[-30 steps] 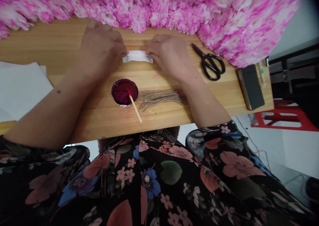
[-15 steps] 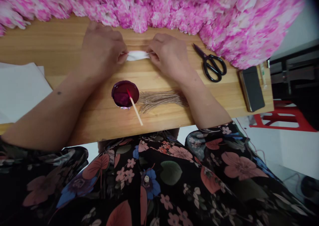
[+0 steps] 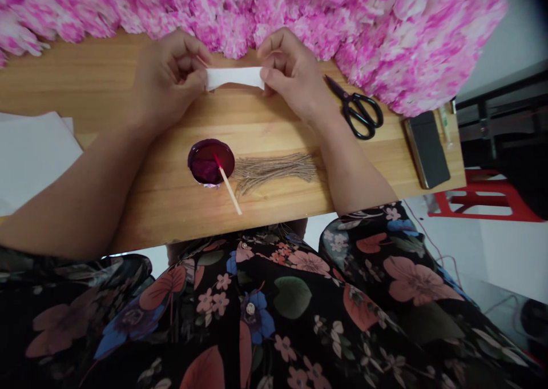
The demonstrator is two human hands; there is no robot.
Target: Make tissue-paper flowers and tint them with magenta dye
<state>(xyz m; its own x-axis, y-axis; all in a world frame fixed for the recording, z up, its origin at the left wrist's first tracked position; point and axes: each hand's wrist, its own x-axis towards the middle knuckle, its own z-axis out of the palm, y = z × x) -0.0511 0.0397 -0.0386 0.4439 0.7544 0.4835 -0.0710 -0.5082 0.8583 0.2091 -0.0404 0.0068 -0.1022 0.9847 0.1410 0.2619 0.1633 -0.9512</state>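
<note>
A short strip of white paper [image 3: 235, 77] stretches level between my two hands above the wooden table. My left hand [image 3: 169, 80] pinches its left end between thumb and fingers. At the right end, my right hand [image 3: 291, 75] grips it the same way. Below the strip stands a small round dish of dark red liquid [image 3: 205, 169], with a pale wooden stick [image 3: 231, 192] leaning in it, its tip stained red. Beside the dish lies a bundle of thin brown stems [image 3: 276, 169]. Black-handled scissors [image 3: 362, 112] rest to the right of my right hand.
Pink and white artificial flowers [image 3: 222, 15] are heaped along the table's [image 3: 171, 220] far side. White paper sheets [image 3: 32, 160] lie at the left. A dark phone [image 3: 428, 149] sits near the right edge, with a red plastic stool [image 3: 479, 197] beyond it.
The white strip now shows wider and flatter between my hands, which have lifted slightly toward the flowers. My fingers have shifted from a tight bunch to a thumb-and-finger pinch.
</note>
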